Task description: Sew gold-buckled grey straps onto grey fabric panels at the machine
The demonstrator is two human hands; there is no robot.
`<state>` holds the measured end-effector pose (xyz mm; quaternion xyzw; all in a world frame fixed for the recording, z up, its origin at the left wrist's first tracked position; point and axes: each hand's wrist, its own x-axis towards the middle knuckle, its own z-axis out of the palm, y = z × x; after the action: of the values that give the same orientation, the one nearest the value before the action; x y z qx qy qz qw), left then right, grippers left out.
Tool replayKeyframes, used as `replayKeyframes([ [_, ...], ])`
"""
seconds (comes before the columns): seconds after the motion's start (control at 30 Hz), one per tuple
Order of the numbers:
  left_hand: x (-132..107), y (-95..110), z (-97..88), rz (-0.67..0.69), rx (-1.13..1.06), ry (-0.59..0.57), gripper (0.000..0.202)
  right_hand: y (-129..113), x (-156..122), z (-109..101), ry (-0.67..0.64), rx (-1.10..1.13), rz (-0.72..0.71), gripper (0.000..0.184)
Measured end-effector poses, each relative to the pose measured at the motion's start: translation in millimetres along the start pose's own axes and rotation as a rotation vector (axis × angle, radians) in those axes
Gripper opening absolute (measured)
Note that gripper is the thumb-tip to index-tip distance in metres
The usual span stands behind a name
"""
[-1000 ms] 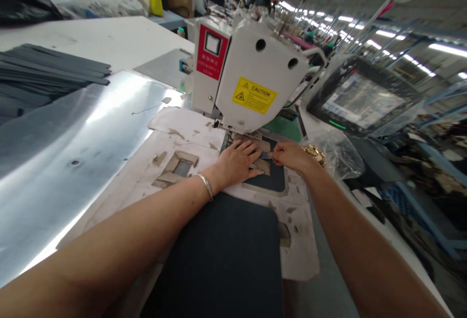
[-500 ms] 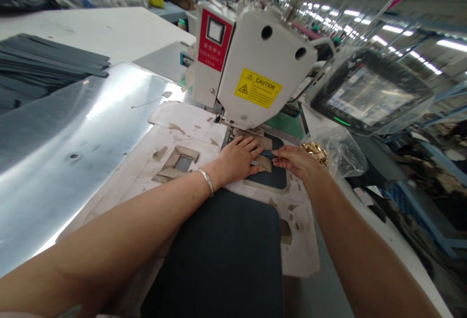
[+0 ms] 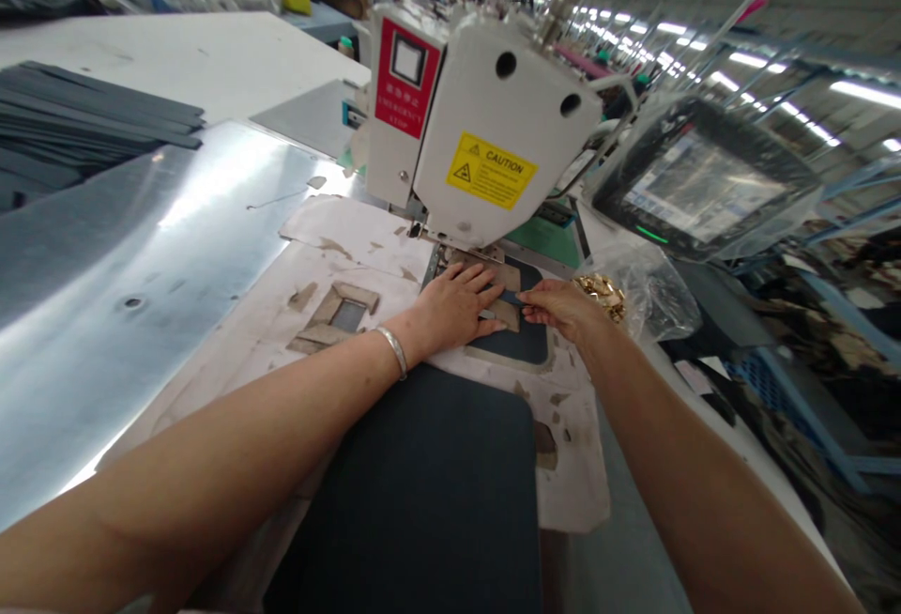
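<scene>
My left hand lies flat with fingers spread on a tan template piece, just below the sewing machine head. Beneath that piece is a dark panel set in the white template sheet. My right hand pinches the end of a narrow dark strip, which runs left toward my left fingers. A larger dark sheet spreads toward me below my left wrist. The machine's needle area is mostly hidden.
Gold metal hardware and a clear plastic bag sit right of my right hand. A control screen stands behind them. Dark strips are piled at the left, beside a shiny metal plate. A tan frame is fixed on the sheet.
The whole view has shifted slightly. My right fingers have closed in a little on the dark strip, which sits lower and further under the template piece. My left hand stays pressed in place.
</scene>
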<state>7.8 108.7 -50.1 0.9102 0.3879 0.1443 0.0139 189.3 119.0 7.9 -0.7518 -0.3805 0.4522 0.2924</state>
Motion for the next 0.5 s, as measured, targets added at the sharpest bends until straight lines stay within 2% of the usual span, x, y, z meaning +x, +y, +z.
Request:
replayKeyframes([
  [0.27,-0.6,0.1,-1.2,0.000,-0.006,0.002,0.062,2.2,1.4,-4.7,-0.027,0.044,0.011,0.032],
  [0.5,0.2,0.3,0.2,0.007,0.004,0.010,0.063,2.5,2.7,-2.0,0.002,0.037,0.019,0.032],
])
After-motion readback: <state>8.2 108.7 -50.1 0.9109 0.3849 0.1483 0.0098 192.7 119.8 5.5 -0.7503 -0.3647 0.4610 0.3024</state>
